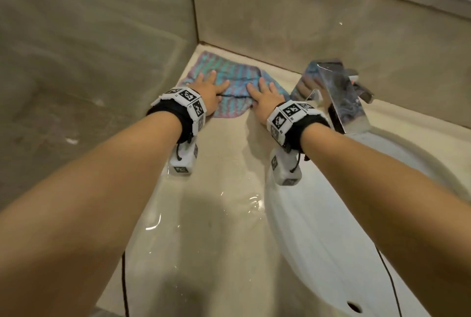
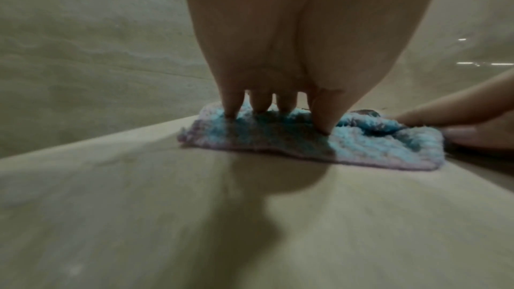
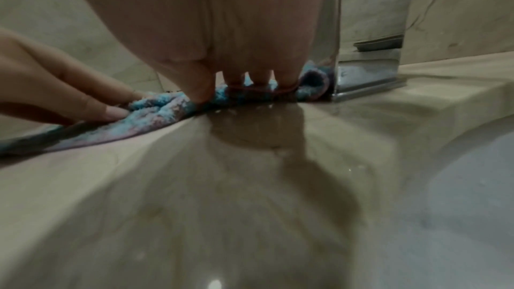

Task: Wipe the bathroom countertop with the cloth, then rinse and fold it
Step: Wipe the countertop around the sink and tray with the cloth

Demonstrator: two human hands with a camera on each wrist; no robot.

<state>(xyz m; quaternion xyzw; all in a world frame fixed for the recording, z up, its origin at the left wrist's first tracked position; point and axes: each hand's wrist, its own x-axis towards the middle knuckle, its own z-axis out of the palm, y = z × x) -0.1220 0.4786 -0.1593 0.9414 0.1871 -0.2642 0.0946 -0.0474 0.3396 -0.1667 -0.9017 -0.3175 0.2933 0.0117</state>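
A blue and pink fluffy cloth lies spread on the beige countertop in the far corner by the wall. My left hand presses flat on its left part with straight, spread fingers. My right hand presses flat on its right part, close to the tap. The cloth shows folds and bunching between the two hands. In the right wrist view the cloth lies under my right hand's fingers, with the left hand's fingers on it at the left.
A chrome tap stands right of the cloth, its base almost touching it. The white basin sinks into the counter at the right. Water pools on the countertop near the basin rim. Tiled walls close the corner.
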